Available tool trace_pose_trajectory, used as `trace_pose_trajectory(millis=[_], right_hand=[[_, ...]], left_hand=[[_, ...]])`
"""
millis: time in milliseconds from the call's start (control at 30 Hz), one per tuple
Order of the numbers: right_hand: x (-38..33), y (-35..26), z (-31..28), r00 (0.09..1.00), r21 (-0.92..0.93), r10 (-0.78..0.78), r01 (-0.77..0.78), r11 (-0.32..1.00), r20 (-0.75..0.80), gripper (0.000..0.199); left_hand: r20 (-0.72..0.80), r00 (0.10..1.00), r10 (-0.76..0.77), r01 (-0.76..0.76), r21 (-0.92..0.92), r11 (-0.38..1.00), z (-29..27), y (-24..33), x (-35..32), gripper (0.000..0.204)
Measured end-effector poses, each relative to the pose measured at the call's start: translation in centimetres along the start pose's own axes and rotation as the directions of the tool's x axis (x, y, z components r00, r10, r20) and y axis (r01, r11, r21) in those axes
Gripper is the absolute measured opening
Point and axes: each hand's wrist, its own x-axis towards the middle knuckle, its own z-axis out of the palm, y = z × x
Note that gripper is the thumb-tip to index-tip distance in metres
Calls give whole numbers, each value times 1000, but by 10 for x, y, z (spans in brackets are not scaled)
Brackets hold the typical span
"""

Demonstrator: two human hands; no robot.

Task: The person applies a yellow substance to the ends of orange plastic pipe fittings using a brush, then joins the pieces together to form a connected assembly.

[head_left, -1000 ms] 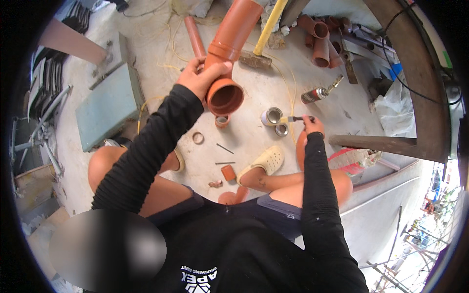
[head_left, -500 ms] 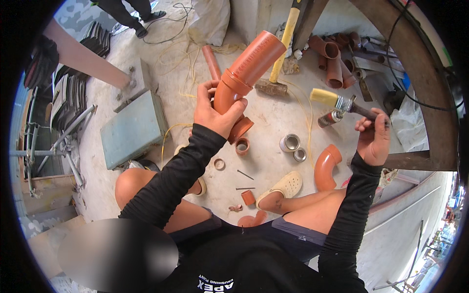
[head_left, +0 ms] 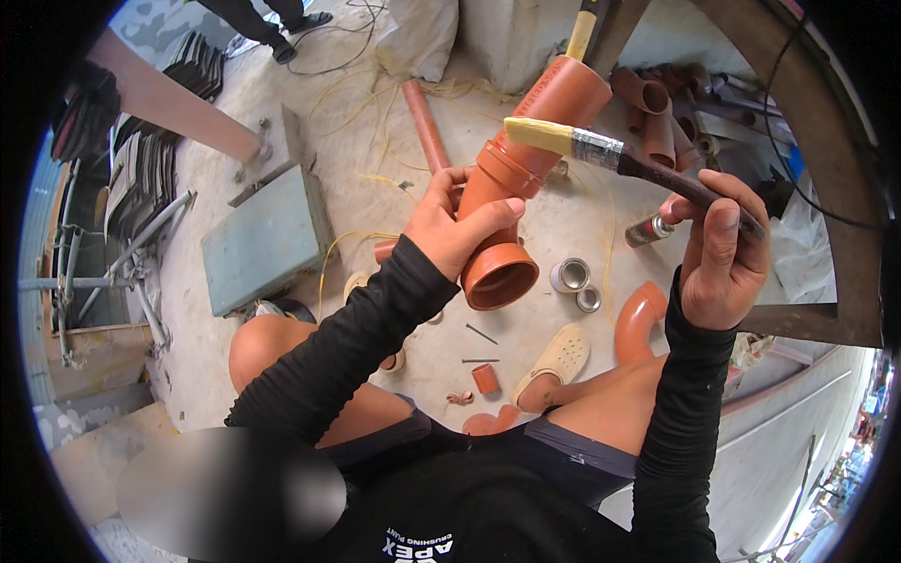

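The left hand (head_left: 449, 227) grips the orange pipe (head_left: 511, 174) from its left, thumb (head_left: 493, 219) across the front, fingers (head_left: 452, 176) curled behind. The left forearm (head_left: 343, 347) slants in from the pipe's lower left. Right of the pipe, the right hand (head_left: 721, 258) is raised, thumb and fingers pinched; the right forearm (head_left: 687, 403) stands nearly upright.

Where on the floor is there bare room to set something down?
Between the nails, larger can and right clog; another patch lies between the bluish box and long red pipe, though yellow cord crosses it. Upper right is crowded with piled pipes.
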Motion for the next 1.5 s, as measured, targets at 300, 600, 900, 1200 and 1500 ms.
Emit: trace_pose_trajectory(millis=[300,600,900,1200,1500], right_hand=[[-4,5,4,999,-9,9,-9,1000,31,32],[-8,9,-3,997,23,33,-34,999,71,33],[-5,9,-23,991,125,-2,-15,992,135,40],[0,9,-42,972,230,-75,22,973,224,46],[2,16,-52,968,315,-85,6,949,237,44]], left_hand=[[103,993,-65,78,-127,989,-4,8,-8,70],[174,982,-79,114,-202,973,-9,13,-10,70],[413,909,-60,227,-369,901,-12,17,-11,62],[620,783,-56,432,-477,765,-19,16,-13,80],[771,630,94,621,-572,536,-26,7,-14,78]])
